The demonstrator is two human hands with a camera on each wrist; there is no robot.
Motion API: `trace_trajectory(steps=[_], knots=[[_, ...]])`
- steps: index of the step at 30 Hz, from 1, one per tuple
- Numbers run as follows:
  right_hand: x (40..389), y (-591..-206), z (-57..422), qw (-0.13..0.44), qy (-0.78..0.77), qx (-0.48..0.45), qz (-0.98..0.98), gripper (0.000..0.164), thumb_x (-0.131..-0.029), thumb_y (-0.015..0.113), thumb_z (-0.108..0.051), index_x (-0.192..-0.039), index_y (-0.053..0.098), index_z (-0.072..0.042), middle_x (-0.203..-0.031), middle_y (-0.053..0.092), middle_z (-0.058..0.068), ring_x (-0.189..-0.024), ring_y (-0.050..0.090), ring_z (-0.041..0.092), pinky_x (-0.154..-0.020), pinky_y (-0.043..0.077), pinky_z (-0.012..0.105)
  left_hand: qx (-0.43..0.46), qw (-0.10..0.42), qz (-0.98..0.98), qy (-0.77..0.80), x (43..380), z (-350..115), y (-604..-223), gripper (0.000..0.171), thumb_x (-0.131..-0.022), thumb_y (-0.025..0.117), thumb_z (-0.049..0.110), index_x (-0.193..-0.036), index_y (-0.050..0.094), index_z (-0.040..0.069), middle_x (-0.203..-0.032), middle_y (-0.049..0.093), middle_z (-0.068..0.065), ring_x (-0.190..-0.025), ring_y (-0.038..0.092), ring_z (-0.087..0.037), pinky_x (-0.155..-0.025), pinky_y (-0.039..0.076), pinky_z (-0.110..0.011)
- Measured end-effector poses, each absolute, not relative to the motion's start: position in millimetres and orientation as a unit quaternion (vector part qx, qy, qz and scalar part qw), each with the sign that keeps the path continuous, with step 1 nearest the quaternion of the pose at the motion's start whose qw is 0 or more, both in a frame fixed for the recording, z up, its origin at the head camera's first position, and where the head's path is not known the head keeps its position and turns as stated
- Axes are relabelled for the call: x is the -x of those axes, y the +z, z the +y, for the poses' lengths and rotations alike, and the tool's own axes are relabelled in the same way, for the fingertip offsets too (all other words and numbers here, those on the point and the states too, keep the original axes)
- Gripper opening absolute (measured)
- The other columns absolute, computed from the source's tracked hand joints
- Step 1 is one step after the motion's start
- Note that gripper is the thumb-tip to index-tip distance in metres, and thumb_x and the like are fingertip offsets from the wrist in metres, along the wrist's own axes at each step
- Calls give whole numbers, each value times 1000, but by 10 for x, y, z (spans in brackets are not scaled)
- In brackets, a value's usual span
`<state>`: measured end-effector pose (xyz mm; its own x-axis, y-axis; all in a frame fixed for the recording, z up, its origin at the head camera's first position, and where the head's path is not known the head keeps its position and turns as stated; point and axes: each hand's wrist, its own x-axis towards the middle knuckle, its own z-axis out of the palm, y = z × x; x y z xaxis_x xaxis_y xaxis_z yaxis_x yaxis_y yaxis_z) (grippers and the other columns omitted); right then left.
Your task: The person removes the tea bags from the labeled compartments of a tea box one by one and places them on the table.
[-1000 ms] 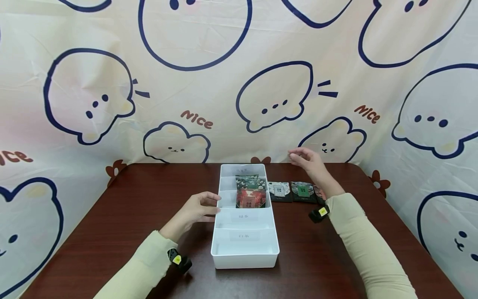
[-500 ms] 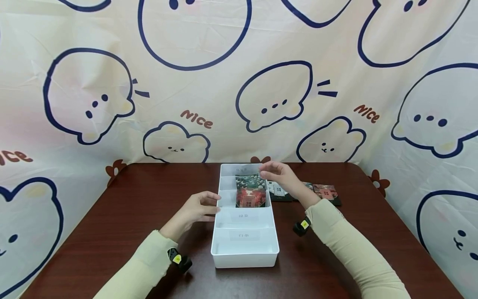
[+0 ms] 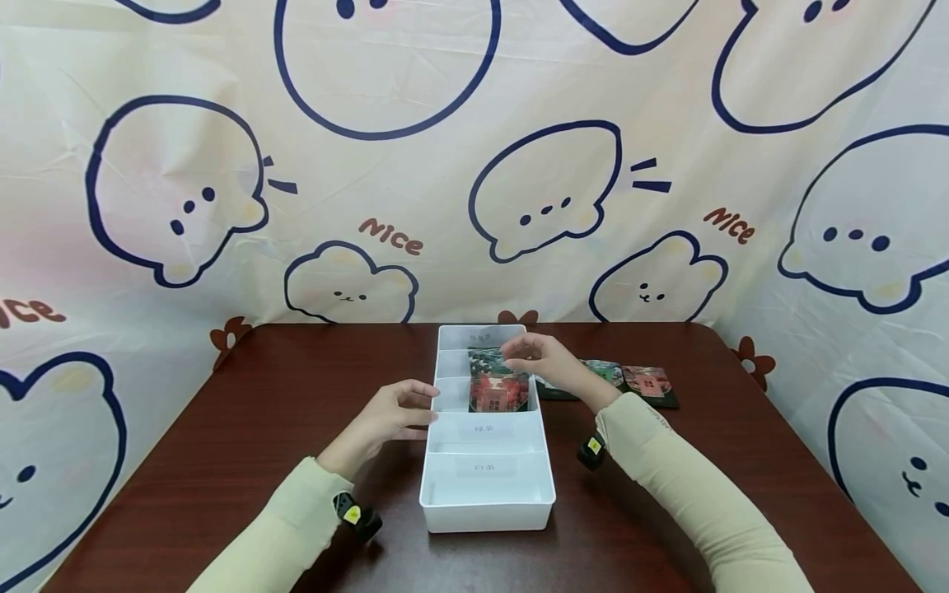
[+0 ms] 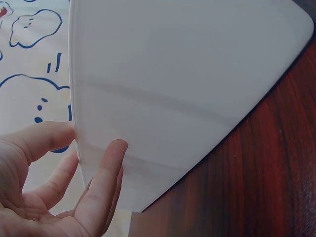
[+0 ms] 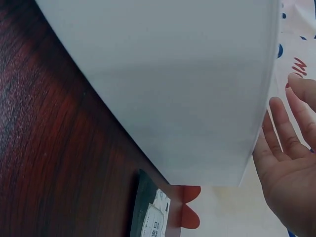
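Five compartments run front to back in the white box (image 3: 485,517), which stands on the dark wooden table (image 3: 334,362). Against the box's left side rests the left hand (image 3: 385,416), its fingers spread apart with tips touching the wall and rim. Over the box's right rim, toward the far end, hangs the right hand (image 3: 544,361), its fingers bent and spaced apart; whether the tips touch anything inside cannot be told. Below those tips, a green packet (image 3: 485,361) lies in the box's second compartment from the far end, and a red packet (image 3: 498,394) sits in the third, just in front of it. Paper labels (image 3: 483,428) show in the far compartment and the two nearest ones. On the table to the right of the box lie three more packets in a row: one white-fronted (image 5: 155,217) and closest to it, one green (image 3: 604,371), one red (image 3: 650,383) and farthest.
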<state>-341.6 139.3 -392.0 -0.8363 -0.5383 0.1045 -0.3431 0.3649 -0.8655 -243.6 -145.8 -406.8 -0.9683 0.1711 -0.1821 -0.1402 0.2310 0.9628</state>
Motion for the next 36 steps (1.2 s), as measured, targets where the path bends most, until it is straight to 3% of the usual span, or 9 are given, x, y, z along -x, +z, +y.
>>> trace_trajectory(steps=[11, 19, 36], knots=[[3422, -3871, 1374, 130, -428, 291, 846, 31, -91, 68, -19, -118, 64, -4, -117, 66, 12, -107, 62, 22, -93, 53, 39, -13, 124, 773, 622, 2429, -1447, -4066, 44, -84, 73, 7, -125, 56, 0, -125, 53, -26, -88, 65, -22, -80, 59, -46], [3439, -3855, 1347, 151, -375, 308, 861, 25, -89, 71, -17, -111, 66, -9, -106, 68, 4, -97, 64, 15, -88, 55, 32, -16, 123, 772, 624, 2422, -1448, -4058, 43, -84, 73, 7, -124, 57, 0, -125, 53, -26, -88, 65, -22, -79, 59, -46], [3464, -3846, 1294, 147, -306, 320, 884, 17, -85, 73, -10, -101, 68, -15, -94, 67, -2, -90, 63, 11, -83, 55, 30, -6, 124, 772, 623, 2423, -1445, -4055, 43, -85, 72, 6, -125, 56, 0, -125, 52, -26, -88, 65, -22, -78, 59, -45]])
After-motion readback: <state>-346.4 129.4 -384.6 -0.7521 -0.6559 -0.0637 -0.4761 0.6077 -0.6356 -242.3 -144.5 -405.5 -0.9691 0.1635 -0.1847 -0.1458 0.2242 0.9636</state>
